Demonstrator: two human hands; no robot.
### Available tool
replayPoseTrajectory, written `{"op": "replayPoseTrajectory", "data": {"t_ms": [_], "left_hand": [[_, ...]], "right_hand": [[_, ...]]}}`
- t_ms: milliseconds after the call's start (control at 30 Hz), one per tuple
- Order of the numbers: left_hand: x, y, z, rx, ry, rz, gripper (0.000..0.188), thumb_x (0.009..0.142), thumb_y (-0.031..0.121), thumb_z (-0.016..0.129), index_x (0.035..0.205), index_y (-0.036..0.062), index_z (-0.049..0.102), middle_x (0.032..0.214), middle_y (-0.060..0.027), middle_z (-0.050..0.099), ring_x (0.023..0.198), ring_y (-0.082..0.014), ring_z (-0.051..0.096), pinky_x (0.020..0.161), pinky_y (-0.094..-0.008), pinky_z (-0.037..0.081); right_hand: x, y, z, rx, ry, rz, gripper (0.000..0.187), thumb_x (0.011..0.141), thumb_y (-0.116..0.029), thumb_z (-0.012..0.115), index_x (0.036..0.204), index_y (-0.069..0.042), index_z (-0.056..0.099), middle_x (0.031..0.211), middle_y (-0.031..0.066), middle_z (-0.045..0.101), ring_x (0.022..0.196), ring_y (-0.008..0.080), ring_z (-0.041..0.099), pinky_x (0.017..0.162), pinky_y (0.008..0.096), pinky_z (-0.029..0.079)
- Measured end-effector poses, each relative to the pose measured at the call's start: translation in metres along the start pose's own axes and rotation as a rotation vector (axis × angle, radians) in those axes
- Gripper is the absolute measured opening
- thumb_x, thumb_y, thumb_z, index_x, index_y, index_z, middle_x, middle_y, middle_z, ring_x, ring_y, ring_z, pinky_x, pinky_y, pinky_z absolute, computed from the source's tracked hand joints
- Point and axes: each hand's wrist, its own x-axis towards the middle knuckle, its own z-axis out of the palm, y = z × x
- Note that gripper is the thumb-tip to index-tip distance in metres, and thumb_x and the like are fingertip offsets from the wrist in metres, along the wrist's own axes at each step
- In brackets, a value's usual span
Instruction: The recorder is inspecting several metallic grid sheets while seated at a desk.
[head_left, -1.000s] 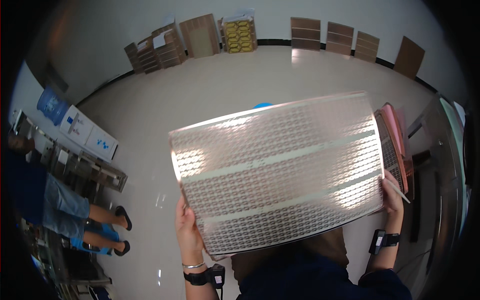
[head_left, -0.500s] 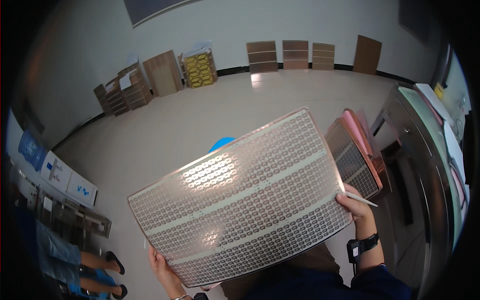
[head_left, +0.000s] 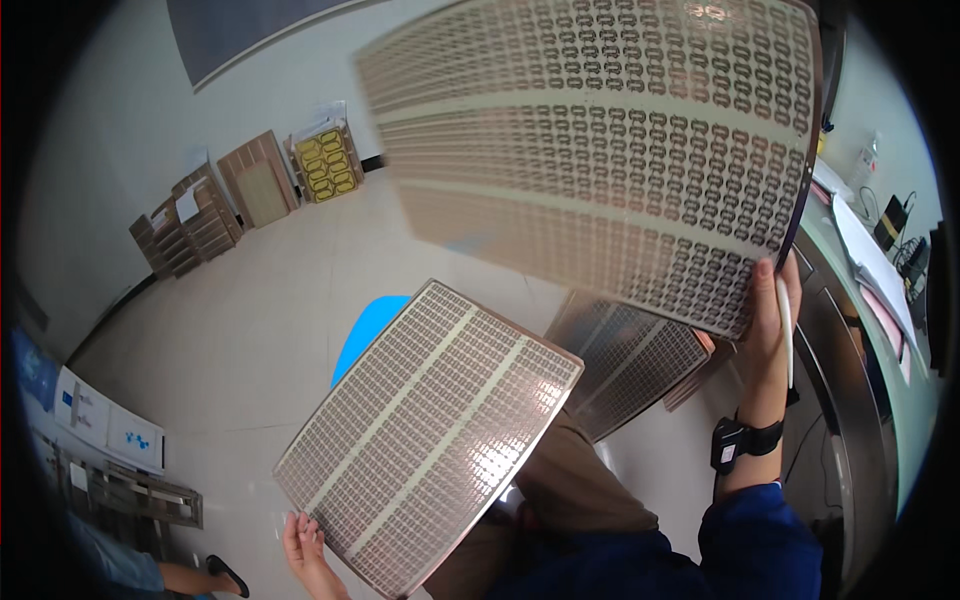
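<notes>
My right hand (head_left: 775, 310) grips the lower right corner of a large circuit panel (head_left: 640, 150), raised high and tilted. Rows of small ring-like patterns cover it, and its left side is smeared by motion. A slim white pen-like stick (head_left: 786, 345) is also in that hand, pointing down along the wrist. Below, a second circuit panel (head_left: 430, 430) of the same pattern lies slanted over my lap, with pale bands between its rows. My left hand (head_left: 310, 555) is at this panel's lower left edge, fingers apart and loosely bent, not wrapped round it.
More panels (head_left: 640, 360) are stacked at my right, beside a metal-framed desk (head_left: 850, 400) with papers. A blue round seat (head_left: 365, 330) shows behind the lower panel. Boards (head_left: 260, 185) lean on the far wall. A person's leg (head_left: 185, 578) is at the lower left.
My right hand has swung the upper panel up and to the right. My left hand has let go of it and is beside the lower panel, which has come into sight. The view has turned right.
</notes>
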Motion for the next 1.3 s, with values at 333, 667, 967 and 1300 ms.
{"op": "replayPoseTrajectory", "data": {"t_ms": [333,667,967,1300], "left_hand": [[-0.008,-0.052,-0.016,0.284,0.067,0.004,0.043,0.094,0.009,0.05,0.135,-0.003,0.042,0.131,-0.0182,0.049,0.119,-0.0288,0.047,0.101,-0.0356,0.038],[-0.013,-0.053,-0.009,0.202,0.097,-0.107,0.047,0.095,0.01,0.052,0.138,-0.0024,0.038,0.132,-0.021,0.046,0.12,-0.0287,0.044,0.103,-0.0378,0.036],[-0.017,-0.046,-0.009,-0.191,0.15,-0.418,0.054,0.095,0.01,0.053,0.141,-0.0044,0.028,0.14,-0.0223,0.039,0.125,-0.031,0.043,0.104,-0.0416,0.038],[0.007,-0.073,-0.027,0.003,0.281,-0.083,0.032,0.098,0.01,0.046,0.125,-0.0074,0.05,0.115,-0.0123,0.06,0.102,-0.0181,0.057,0.089,-0.0296,0.046]], "right_hand": [[-0.015,0.077,0.022,-0.463,-0.429,0.235,0.023,0.088,-0.009,0.06,0.11,0.0,0.062,0.076,0.0177,0.062,0.07,0.0242,0.063,0.07,0.0366,0.05],[-0.062,0.166,0.024,-0.968,-0.421,0.129,0.023,0.078,-0.012,0.069,0.099,-0.006,0.065,0.08,0.0189,0.066,0.077,0.0385,0.065,0.067,0.0469,0.049],[-0.074,0.147,0.052,-0.6,-0.393,-0.02,0.035,0.081,-0.005,0.065,0.115,-0.005,0.059,0.099,0.02,0.065,0.092,0.0355,0.064,0.079,0.0409,0.05],[-0.153,0.135,0.127,-0.386,-0.583,0.014,0.033,0.082,-0.002,0.06,0.115,-0.006,0.06,0.125,0.0256,0.056,0.115,0.0408,0.054,0.097,0.0434,0.044]]}}
